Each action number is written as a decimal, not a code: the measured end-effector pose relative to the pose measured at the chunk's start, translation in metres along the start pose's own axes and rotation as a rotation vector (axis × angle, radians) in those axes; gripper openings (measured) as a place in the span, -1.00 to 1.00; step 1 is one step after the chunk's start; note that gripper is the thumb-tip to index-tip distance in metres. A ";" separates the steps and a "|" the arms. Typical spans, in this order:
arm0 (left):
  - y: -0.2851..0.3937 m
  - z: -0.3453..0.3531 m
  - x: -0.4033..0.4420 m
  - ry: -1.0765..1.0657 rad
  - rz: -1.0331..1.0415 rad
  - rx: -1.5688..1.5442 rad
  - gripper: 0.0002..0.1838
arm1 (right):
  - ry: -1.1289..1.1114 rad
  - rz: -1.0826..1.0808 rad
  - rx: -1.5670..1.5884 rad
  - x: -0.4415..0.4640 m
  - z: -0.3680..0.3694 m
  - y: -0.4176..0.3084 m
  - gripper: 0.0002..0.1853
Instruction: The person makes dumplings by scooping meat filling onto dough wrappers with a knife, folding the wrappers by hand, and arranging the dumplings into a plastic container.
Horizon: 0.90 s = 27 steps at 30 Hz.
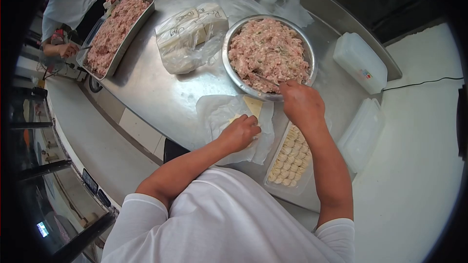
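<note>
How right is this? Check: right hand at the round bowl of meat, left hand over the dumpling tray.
Wrong about the left hand: the head view shows it over the yellowish wrappers. The right hand is at the round bowl.

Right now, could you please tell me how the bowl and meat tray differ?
The bowl is round; the meat tray is oblong. The bowl is by the right hand; the meat tray is by another person. Both look metal and hold ground meat.
</note>
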<state>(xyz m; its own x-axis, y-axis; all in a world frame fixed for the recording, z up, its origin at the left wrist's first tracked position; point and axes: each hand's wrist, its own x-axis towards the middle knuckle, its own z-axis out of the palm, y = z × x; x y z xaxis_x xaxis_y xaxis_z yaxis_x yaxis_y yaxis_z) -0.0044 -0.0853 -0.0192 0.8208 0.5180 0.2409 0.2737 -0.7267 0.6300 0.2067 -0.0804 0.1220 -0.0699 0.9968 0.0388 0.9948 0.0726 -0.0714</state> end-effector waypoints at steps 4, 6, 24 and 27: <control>-0.002 -0.001 0.002 -0.022 -0.077 -0.128 -0.87 | 0.011 -0.059 0.020 -0.002 0.005 0.014 -0.82; -0.006 -0.003 -0.001 -0.032 -0.119 -0.218 -0.90 | -0.027 -0.038 0.043 -0.004 0.005 0.016 -0.80; -0.076 -0.012 0.006 0.387 -0.693 -2.340 -0.59 | 0.146 -0.023 0.366 -0.065 0.057 -0.003 -0.72; -0.061 -0.028 0.008 0.501 -0.696 -2.314 -0.57 | 0.062 -0.004 0.348 -0.068 0.052 -0.008 -0.72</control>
<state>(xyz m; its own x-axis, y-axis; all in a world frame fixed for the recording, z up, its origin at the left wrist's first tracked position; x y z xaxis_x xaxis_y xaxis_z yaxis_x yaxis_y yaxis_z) -0.0287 -0.0239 -0.0348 0.6761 0.6252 -0.3899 -0.6721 0.7402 0.0214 0.2000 -0.1468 0.0680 -0.0586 0.9933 0.0996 0.9092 0.0943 -0.4056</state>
